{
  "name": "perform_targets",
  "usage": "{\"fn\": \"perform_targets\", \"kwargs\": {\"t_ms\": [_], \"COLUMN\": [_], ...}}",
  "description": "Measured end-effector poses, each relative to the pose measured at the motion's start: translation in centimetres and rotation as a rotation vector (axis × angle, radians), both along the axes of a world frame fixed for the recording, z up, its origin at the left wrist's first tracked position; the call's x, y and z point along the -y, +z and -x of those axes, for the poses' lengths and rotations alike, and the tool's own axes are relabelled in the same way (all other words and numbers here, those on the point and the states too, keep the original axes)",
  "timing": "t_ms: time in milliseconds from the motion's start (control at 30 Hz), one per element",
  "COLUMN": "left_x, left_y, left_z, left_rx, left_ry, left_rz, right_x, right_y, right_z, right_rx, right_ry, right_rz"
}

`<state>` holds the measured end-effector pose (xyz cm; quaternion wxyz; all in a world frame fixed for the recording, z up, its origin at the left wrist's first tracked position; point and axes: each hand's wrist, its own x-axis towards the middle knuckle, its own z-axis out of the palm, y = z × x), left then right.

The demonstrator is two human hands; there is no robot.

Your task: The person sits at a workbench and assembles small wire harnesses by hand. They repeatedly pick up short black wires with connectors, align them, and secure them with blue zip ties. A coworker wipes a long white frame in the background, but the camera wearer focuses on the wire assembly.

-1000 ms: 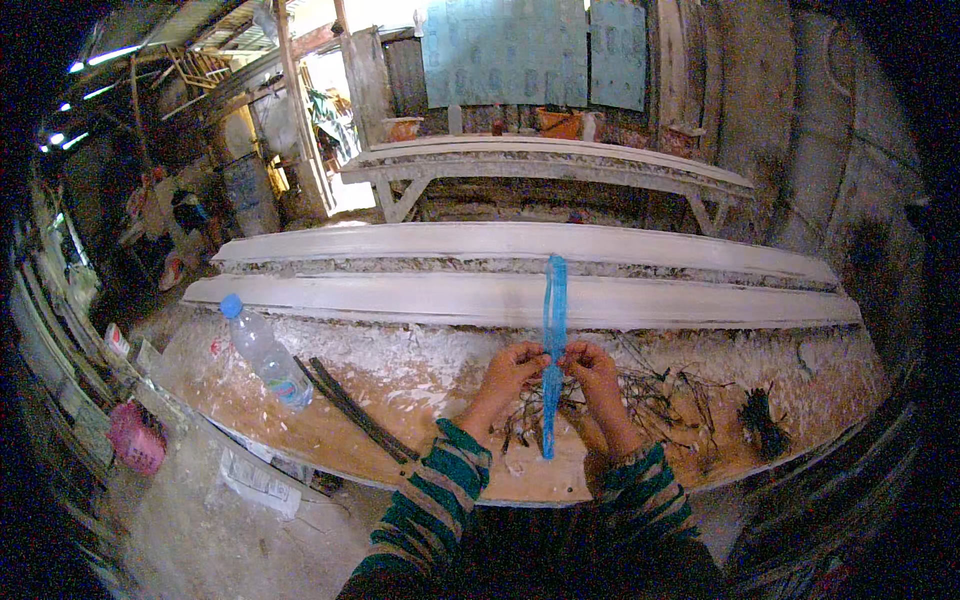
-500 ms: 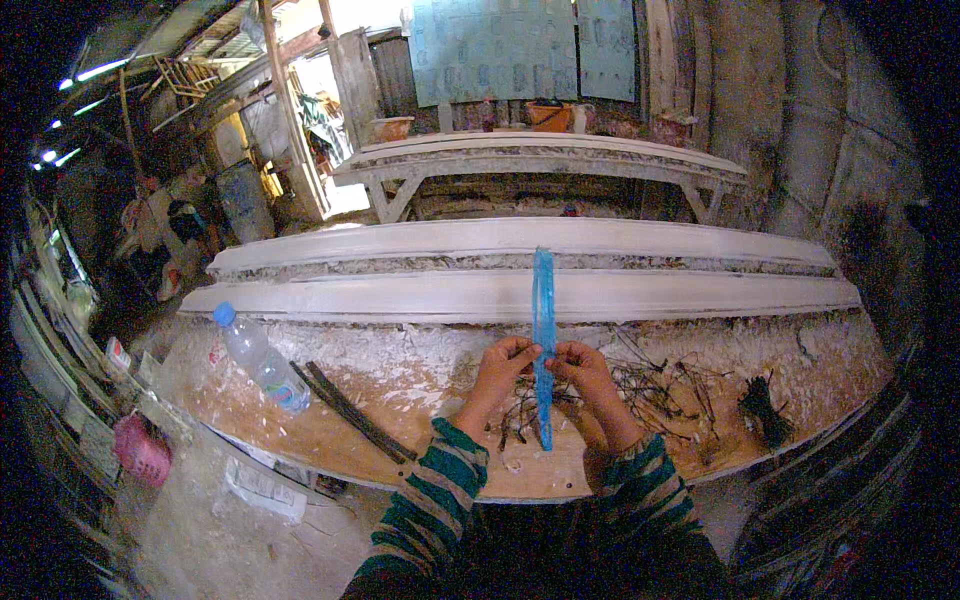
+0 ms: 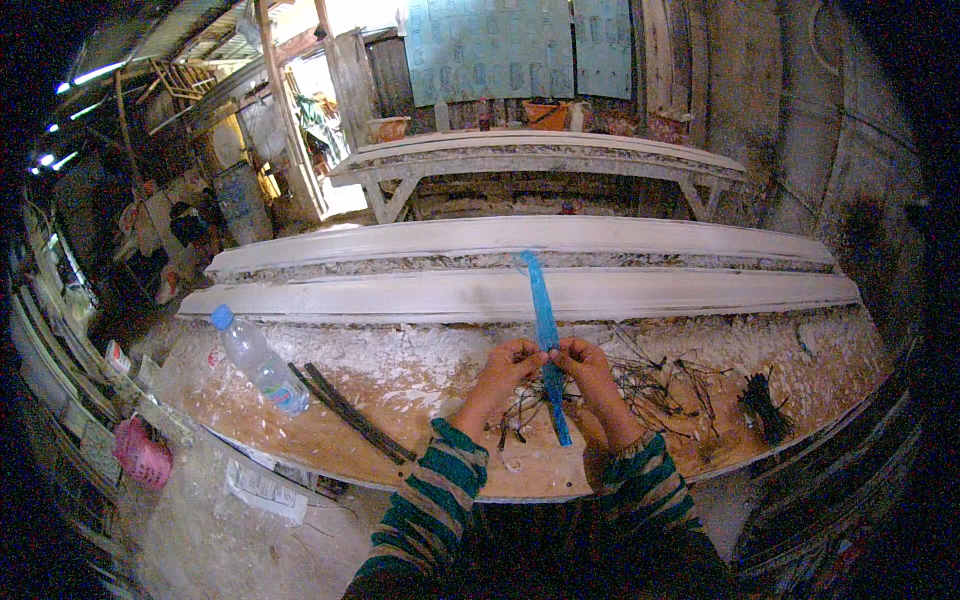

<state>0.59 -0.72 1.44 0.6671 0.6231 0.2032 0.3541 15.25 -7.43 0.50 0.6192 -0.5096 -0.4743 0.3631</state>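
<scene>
A long, narrow strip of blue plastic is pinched between my two hands over the near part of the workbench. My left hand grips its left side with closed fingertips, and my right hand grips it from the right, the fingertips almost meeting. The strip's upper end reaches over the white moulding, and its lower end hangs below my fingers, tilted to the right. Under and beside my hands lie thin dark twigs or wires. Farther right sits a tied dark bundle.
Two long white mouldings span the bench. To the left lie a clear bottle with a blue cap and dark thin rods. A pink basket stands beyond the bench's left edge. Another white-topped bench stands behind.
The blue strip has tilted: its upper end has swung left and its lower end right. My hands hold it at nearly the same place.
</scene>
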Motion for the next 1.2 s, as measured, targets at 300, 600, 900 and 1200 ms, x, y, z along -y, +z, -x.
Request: {"fn": "perform_targets", "kwargs": {"t_ms": [300,600,900,1200], "left_x": [0.0,0.1,0.3,1.1], "left_y": [-0.2,-0.4,0.2,0.9], "left_z": [-0.1,-0.3,0.0,-0.2], "left_rx": [0.011,0.004,-0.070,-0.046], "left_ry": [0.057,0.006,0.008,0.110], "left_rz": [0.046,-0.064,-0.047,-0.105], "right_x": [0.5,0.1,0.0,0.1], "right_y": [0.8,0.3,0.1,0.1], "right_z": [0.1,-0.2,-0.3,-0.1], "right_rx": [-0.019,-0.042,0.015,0.131], "right_ry": [0.000,-0.036,-0.058,-0.086], "right_rz": [0.029,0.007,0.015,-0.018]}}
